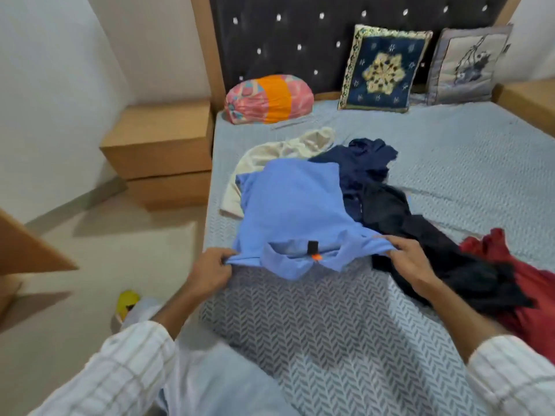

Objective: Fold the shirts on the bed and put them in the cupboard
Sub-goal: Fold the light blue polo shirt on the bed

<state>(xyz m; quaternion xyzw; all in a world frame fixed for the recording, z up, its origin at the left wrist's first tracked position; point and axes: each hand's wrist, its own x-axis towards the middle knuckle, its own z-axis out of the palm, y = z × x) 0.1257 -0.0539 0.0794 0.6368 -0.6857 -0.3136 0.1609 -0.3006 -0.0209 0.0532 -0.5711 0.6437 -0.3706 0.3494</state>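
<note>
A light blue polo shirt (288, 205) lies spread on the bed (330, 325) with its collar toward me. My left hand (211, 271) pinches its left shoulder edge. My right hand (410, 261) grips its right shoulder. Behind the blue shirt lies a cream shirt (270, 154). To its right sit a navy shirt (363, 166), a black shirt (435, 250) and a red shirt (528, 280), all crumpled in a loose row. The black shirt lies partly under my right forearm.
A pink and orange bolster (268, 99) and two cushions (384, 67) lean against the dark headboard. A wooden bedside table (159, 151) stands left of the bed. A wooden edge (27, 250), perhaps a cupboard door, juts in at far left. A yellow slipper (127, 300) shows on the floor.
</note>
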